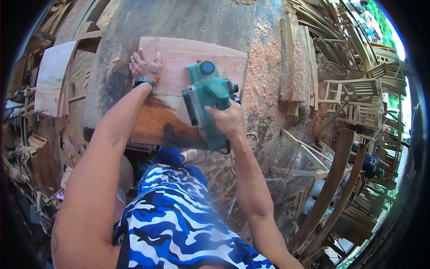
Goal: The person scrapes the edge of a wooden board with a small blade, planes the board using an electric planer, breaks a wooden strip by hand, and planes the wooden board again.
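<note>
My right hand point(230, 119) is wrapped around the rear handle of a green electric hand planer point(210, 85) with a blue-capped front knob. The planer rests across the right part of a wide wooden board point(172, 50). Most of the board's far side is pale pinkish wood, while the part nearer my body is darker orange-brown with a black stain. On the board's left end lies my left hand point(146, 68), fingers spread flat and a dark band at the wrist. The planer's sole and blade are hidden.
The board lies on a grey worktable point(192, 22) strewn with shavings point(264, 67). Wood strips point(298, 62) are stacked to the right, near piled slatted frames point(358, 94). Curved beams point(329, 188) stand at lower right. A pale panel point(54, 76) leans at left.
</note>
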The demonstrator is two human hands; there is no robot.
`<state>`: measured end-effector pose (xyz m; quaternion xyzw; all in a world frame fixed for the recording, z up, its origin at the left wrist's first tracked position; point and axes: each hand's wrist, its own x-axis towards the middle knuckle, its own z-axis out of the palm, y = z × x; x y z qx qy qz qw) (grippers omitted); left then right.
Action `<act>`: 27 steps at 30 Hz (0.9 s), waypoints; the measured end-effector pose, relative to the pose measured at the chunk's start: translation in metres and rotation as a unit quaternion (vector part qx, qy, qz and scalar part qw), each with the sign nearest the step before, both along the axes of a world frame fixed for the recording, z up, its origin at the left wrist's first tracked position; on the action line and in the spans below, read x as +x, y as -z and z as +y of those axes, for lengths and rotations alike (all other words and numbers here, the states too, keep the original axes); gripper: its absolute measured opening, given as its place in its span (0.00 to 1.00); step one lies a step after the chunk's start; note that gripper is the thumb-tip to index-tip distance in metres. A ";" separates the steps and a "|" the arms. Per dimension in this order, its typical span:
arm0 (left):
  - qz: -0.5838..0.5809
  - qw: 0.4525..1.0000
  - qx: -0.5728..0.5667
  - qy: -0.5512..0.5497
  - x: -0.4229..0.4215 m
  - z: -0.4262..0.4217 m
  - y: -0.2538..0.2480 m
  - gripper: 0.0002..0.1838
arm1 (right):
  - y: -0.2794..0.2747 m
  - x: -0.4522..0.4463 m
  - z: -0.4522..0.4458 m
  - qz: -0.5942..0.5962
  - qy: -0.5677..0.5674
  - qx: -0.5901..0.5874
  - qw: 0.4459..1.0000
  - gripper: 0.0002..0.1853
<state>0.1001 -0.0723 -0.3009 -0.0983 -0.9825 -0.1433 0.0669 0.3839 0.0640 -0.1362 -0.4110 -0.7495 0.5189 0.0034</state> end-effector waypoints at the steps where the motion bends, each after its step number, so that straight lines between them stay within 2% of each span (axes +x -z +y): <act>1: 0.000 1.000 0.002 -0.007 -0.001 0.002 0.000 0.46 | -0.003 0.001 0.000 -0.012 0.000 0.001 1.000 0.16; 4: 0.007 1.000 0.003 -0.006 -0.002 0.002 0.004 0.46 | 0.004 0.047 -0.019 0.026 0.010 0.000 1.000 0.16; 13: -0.001 1.000 -0.016 -0.014 -0.006 0.003 0.008 0.46 | 0.004 0.237 -0.100 -0.050 0.096 -0.037 0.993 0.13; 20: -0.007 1.000 -0.019 -0.010 -0.003 0.002 0.008 0.47 | -0.001 0.199 -0.084 -0.052 0.088 -0.016 0.995 0.12; 27: 0.019 0.999 -0.030 -0.003 -0.003 0.001 0.009 0.47 | 0.000 0.106 -0.045 -0.034 0.076 0.017 0.996 0.12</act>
